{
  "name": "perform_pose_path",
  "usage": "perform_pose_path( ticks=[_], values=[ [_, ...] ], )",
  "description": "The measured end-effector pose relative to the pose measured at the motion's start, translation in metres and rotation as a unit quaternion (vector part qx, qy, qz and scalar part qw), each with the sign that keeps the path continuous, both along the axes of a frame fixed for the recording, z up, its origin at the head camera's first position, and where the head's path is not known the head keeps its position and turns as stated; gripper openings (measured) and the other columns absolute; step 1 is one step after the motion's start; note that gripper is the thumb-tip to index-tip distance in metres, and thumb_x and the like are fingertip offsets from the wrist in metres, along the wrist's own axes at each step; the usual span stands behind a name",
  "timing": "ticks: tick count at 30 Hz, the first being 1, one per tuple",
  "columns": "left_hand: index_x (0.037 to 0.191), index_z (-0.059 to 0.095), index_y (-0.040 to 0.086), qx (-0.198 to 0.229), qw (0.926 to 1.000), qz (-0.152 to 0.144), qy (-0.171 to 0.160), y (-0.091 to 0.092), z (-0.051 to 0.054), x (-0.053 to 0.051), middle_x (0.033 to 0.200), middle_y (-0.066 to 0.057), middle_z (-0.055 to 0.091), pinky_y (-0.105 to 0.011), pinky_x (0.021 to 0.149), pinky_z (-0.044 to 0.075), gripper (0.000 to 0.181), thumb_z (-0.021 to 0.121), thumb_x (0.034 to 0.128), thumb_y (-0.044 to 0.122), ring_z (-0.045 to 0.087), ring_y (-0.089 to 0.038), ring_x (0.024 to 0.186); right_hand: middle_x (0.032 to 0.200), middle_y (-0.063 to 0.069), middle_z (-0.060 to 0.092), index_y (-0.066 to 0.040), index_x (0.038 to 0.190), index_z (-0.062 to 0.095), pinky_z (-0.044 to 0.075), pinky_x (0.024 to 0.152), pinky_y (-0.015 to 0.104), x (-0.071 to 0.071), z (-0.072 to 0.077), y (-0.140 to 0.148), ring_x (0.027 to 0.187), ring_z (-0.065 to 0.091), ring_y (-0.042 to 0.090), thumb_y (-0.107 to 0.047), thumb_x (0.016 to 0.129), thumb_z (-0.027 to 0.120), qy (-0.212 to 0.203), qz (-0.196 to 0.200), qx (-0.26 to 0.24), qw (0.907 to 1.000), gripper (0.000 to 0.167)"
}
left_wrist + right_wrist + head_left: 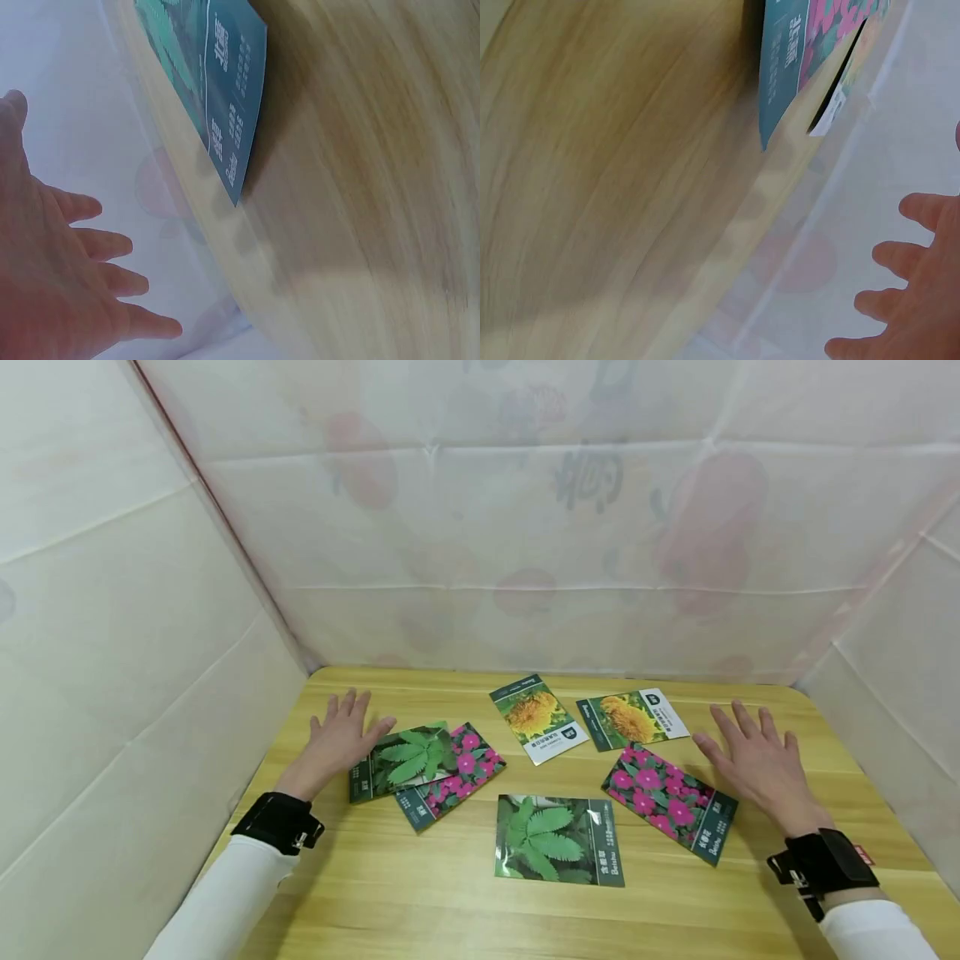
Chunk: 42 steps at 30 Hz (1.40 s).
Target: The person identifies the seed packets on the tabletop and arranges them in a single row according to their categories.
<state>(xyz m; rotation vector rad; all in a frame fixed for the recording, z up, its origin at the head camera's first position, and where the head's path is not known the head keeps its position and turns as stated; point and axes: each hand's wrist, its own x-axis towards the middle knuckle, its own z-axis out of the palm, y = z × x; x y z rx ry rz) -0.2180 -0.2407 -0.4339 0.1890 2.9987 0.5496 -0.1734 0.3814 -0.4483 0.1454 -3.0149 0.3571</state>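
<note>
Left hand [333,747]: fingers straight and spread wide, nothing held. Right hand [765,768]: likewise spread, nothing held.

Nearest the left hand is the overlapping leaf packet [408,760]. It lies inward of that hand, just beside the thumb and a little toward the body; the left wrist view shows them apart. Its long axis runs mostly crosswise, dark label end facing the hand. Beneath it, further inward, is the left pink-flower packet [471,764], partly covered, its axis slanting from near-left to far-right.

Nearest the right hand is the right pink-flower packet [667,800], inward of the thumb and toward the body, not gripped. Its axis slants from near-right to far-left, label end closer to the body.

The right yellow-flower packet [632,719] lies inward of the right hand and slightly beyond its thumb, long axis crosswise.

The single leaf packet [555,842] lies between the hands, bodyward of both, axis crosswise on the table [397,902]; neither hand is markedly nearer.

The left yellow-flower packet [538,718] lies between the hands, well apart from each, its axis slanting from far-left to near-right.
</note>
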Motion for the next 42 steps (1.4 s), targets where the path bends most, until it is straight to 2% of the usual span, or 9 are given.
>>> perform_pose_path(
  ticks=[8,11,16,19,27,31,34,38,42],
  values=[
    [0.152,0.038,0.003,-0.036,0.9982,-0.044,-0.022,0.01,-0.005,0.004,0.152,-0.029,0.037,-0.081,0.108,0.014,0.085,0.063,0.0925,0.058,0.03,-0.053,0.141,0.161,0.03,0.014,-0.011,0.16,0.02,0.005,0.101,0.085,0.001,0.0,-0.007,0.145,0.0,0.059,-0.058,0.105,0.034,-0.006,0.001,0.001,1.0,0.074],
    [0.151,0.041,0.003,-0.03,0.997,-0.061,-0.036,0.013,-0.009,0.005,0.147,-0.03,0.042,-0.075,0.108,0.028,0.087,0.07,0.0881,0.056,0.041,-0.051,0.133,0.161,0.031,0.015,-0.011,0.16,0.02,0.006,0.101,0.086,0.001,-0.001,-0.009,0.145,0.0,0.059,-0.059,0.104,0.034,-0.009,0.001,0.003,1.0,0.075],
    [0.145,0.047,-0.001,-0.032,0.9963,-0.073,-0.034,0.016,-0.014,0.006,0.133,-0.031,0.047,-0.058,0.092,0.05,0.089,0.078,0.0816,0.054,0.052,-0.046,0.113,0.16,0.031,0.015,-0.011,0.16,0.019,0.007,0.1,0.086,0.0,-0.003,-0.012,0.144,0.001,0.06,-0.058,0.105,0.034,-0.014,0.007,0.0,0.9999,0.075],
    [0.143,0.05,-0.001,-0.043,0.9961,-0.071,-0.029,0.016,-0.017,0.008,0.127,-0.027,0.049,-0.054,0.089,0.049,0.088,0.08,0.0798,0.053,0.051,-0.041,0.105,0.16,0.032,0.016,-0.011,0.16,0.018,0.007,0.101,0.086,-0.001,-0.005,-0.012,0.144,0.0,0.06,-0.058,0.105,0.034,-0.016,0.009,-0.003,0.9998,0.074],
    [0.139,0.055,0.005,-0.051,0.9973,-0.051,-0.011,0.016,-0.019,0.004,0.119,-0.025,0.05,-0.06,0.09,0.036,0.086,0.084,0.0744,0.053,0.048,-0.042,0.104,0.159,0.032,0.018,-0.012,0.16,0.02,0.008,0.101,0.084,-0.001,-0.008,-0.014,0.145,0.004,0.059,-0.057,0.105,0.035,-0.007,0.014,-0.002,0.9999,0.073],
    [0.134,0.058,0.009,-0.019,0.9991,-0.038,0.004,0.014,-0.019,-0.001,0.112,-0.022,0.049,-0.054,0.082,0.035,0.074,0.085,0.0766,0.046,0.048,-0.038,0.098,0.159,0.032,0.019,-0.011,0.16,0.019,0.01,0.101,0.084,-0.001,-0.008,-0.017,0.144,0.006,0.06,-0.056,0.105,0.035,-0.003,0.018,-0.003,0.9998,0.073],
    [0.128,0.06,0.008,0.034,0.9984,-0.045,0.009,0.011,-0.017,-0.005,0.105,-0.021,0.049,-0.047,0.076,0.035,0.052,0.079,0.0867,0.033,0.047,-0.034,0.088,0.159,0.032,0.019,-0.011,0.16,0.019,0.012,0.103,0.082,-0.001,-0.007,-0.02,0.144,0.008,0.06,-0.056,0.105,0.035,0.0,0.018,-0.004,0.9998,0.074],
    [0.121,0.065,0.004,0.116,0.9909,-0.068,-0.006,0.007,-0.008,-0.007,0.105,-0.02,0.059,-0.039,0.072,0.044,0.027,0.067,0.0967,0.016,0.056,-0.031,0.089,0.158,0.033,0.02,-0.01,0.16,0.018,0.018,0.103,0.08,-0.002,-0.005,-0.025,0.143,0.014,0.059,-0.055,0.105,0.036,0.006,0.026,-0.008,0.9996,0.074],
    [0.118,0.067,0.001,0.172,0.9813,-0.078,-0.039,0.006,0.004,-0.007,0.11,-0.017,0.068,-0.041,0.078,0.055,0.021,0.062,0.0993,0.011,0.065,-0.032,0.099,0.156,0.032,0.026,-0.009,0.159,0.022,0.026,0.101,0.078,-0.002,-0.003,-0.033,0.139,0.027,0.057,-0.052,0.106,0.04,0.025,0.043,-0.014,0.9987,0.071]
  ],
)
